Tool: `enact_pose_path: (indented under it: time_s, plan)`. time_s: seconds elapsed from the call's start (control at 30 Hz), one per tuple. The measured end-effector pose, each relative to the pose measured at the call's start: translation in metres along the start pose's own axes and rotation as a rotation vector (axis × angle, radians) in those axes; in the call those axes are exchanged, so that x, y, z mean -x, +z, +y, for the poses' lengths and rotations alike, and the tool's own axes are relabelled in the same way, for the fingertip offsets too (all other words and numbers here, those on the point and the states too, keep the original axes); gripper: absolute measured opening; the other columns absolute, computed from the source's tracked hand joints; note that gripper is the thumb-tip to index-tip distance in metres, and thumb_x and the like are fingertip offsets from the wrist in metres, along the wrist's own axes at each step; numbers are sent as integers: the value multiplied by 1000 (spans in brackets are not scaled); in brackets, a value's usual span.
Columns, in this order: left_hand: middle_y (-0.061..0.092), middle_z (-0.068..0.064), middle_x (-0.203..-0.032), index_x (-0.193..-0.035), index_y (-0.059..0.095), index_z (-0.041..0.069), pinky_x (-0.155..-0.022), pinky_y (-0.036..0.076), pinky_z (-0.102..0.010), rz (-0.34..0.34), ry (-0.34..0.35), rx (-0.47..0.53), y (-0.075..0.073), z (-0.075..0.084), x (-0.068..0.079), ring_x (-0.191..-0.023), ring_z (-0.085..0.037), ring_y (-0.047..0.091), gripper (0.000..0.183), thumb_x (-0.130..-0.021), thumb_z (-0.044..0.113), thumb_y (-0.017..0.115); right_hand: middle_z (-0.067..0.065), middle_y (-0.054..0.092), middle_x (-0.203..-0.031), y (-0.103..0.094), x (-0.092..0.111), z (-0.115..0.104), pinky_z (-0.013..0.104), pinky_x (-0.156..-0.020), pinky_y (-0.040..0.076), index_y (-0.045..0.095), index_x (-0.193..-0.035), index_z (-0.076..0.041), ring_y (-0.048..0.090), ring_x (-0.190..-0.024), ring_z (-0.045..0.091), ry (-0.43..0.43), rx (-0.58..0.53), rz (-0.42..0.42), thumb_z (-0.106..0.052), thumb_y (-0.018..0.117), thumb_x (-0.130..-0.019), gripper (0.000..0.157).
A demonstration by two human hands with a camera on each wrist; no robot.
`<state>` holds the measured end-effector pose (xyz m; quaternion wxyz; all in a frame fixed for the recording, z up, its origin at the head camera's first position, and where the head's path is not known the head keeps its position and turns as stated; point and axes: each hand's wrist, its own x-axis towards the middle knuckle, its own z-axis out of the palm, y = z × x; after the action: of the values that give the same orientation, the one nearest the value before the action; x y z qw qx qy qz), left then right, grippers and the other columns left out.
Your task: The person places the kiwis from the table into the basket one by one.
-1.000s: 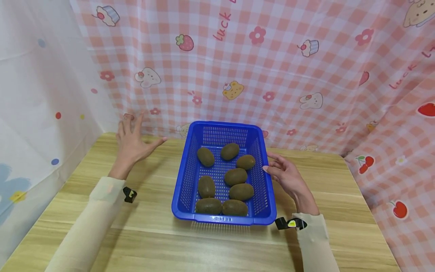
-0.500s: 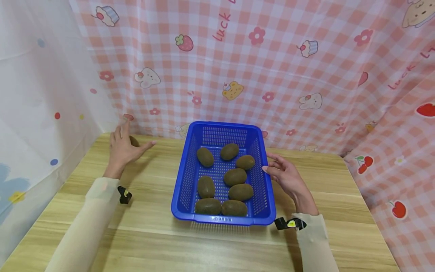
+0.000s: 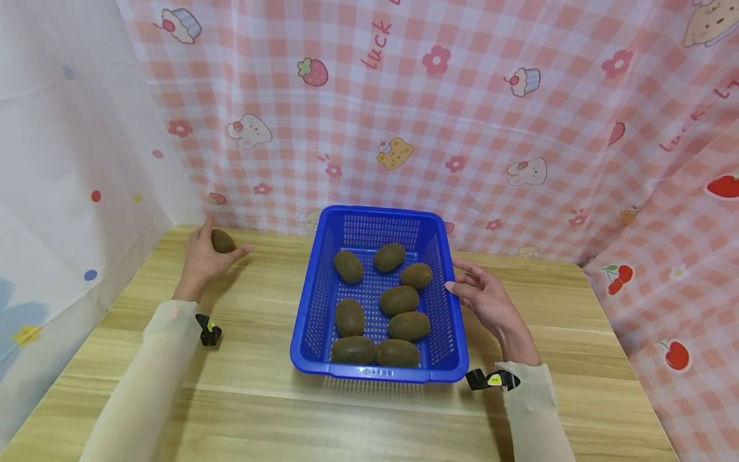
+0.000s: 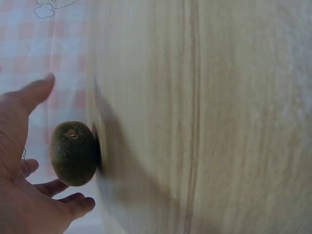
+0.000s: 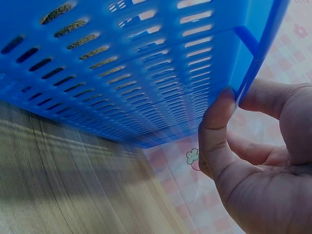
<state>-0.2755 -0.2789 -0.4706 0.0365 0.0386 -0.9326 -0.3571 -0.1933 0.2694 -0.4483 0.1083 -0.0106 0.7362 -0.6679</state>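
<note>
At the table's far left corner lies a brown kiwi (image 3: 222,241), resting on the wood. My left hand (image 3: 206,260) is spread around it. In the left wrist view the thumb stands apart from the kiwi (image 4: 74,153), while the fingers reach past its other side; whether a fingertip touches it, I cannot tell. A blue plastic basket (image 3: 306,308) holds several kiwis (image 3: 399,300) on its perforated bottom. My right hand (image 3: 487,301) pinches the basket's right rim between thumb and fingers, which the right wrist view shows closely at the rim (image 5: 248,73).
The wooden table (image 3: 248,398) runs under everything. A pink checked cloth (image 3: 358,102) hangs behind it and along the right side. On the left hangs a white cloth (image 3: 69,160) with coloured dots.
My left hand has moved slightly left and down toward the table, its fingers going behind the kiwi, which has come into sight. The right hand and basket have stayed in place.
</note>
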Motion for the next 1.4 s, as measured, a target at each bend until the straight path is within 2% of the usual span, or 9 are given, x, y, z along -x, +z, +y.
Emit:
enact_pose_path:
  time_s: [0.1, 0.2, 0.3, 0.4, 0.63, 0.8, 1.03, 1.2, 1.4]
  plan:
    - [9, -42, -162, -165, -3, 7, -115, 25, -76, 13, 5, 13, -1, -2, -1, -147, -63, 15, 111, -92, 32, 76, 4, 66, -109, 0, 0, 0, 23, -84, 60, 39, -156, -7, 68, -91, 10, -5, -10, 1, -11, 68, -99, 65]
    - [19, -45, -157, -164, 10, 0, -114, 30, -73, 40, 9, 6, 0, -3, -2, -142, -63, 24, 99, -91, 21, 75, 3, 66, -109, 0, 1, 0, 22, -83, 60, 38, -156, -6, 68, -91, 9, -7, -9, -1, -10, 67, -99, 64]
    - [27, -46, -151, -158, 27, -7, -114, 33, -71, 67, 20, -15, 2, -3, -4, -139, -62, 30, 84, -91, 15, 73, 3, 66, -109, 0, 1, 0, 22, -83, 59, 38, -157, -6, 68, -92, 9, -5, -7, -3, -9, 66, -100, 63]
    - [30, -46, -149, -153, 36, -9, -113, 34, -70, 77, 26, -29, 3, -3, -5, -137, -61, 32, 75, -91, 12, 72, 4, 66, -110, -1, 1, 1, 22, -83, 59, 38, -157, -7, 68, -92, 9, -3, -6, 1, -10, 66, -100, 63]
    - [30, -44, -151, -155, 36, -5, -113, 34, -70, 59, 5, -23, 4, -2, -7, -138, -62, 33, 72, -94, 13, 70, 5, 67, -110, -5, 1, 2, 24, -85, 60, 40, -156, -8, 69, -92, 10, 1, -11, 10, -10, 67, -99, 63]
    - [32, -44, -150, -154, 38, -6, -114, 34, -69, 63, 15, -14, 4, -1, -5, -138, -60, 34, 71, -94, 14, 70, 3, 67, -108, -5, 1, 2, 24, -85, 60, 38, -157, -5, 69, -91, 9, -15, -18, 1, -8, 66, -100, 64]
    - [32, -42, -153, -157, 35, -2, -111, 36, -72, 44, 3, 20, 3, -1, 3, -137, -60, 35, 71, -97, 18, 68, 2, 66, -109, 0, -2, 1, 24, -86, 60, 37, -157, -6, 68, -92, 9, -13, -17, -9, -10, 66, -100, 64]
    - [37, -42, -149, -155, 38, -3, -108, 40, -72, 53, 48, 30, 6, 5, 9, -133, -60, 40, 70, -97, 18, 70, 3, 64, -110, 0, -3, 1, 24, -86, 60, 38, -157, -7, 68, -93, 9, -5, 12, 7, -11, 66, -100, 63]
    - [40, -41, -149, -152, 42, -6, -104, 48, -66, 77, 113, 100, 11, 21, 15, -130, -57, 46, 67, -95, 12, 72, 4, 63, -112, -2, 0, 2, 24, -87, 59, 38, -157, -7, 67, -94, 9, -2, 18, 3, -11, 66, -100, 64]
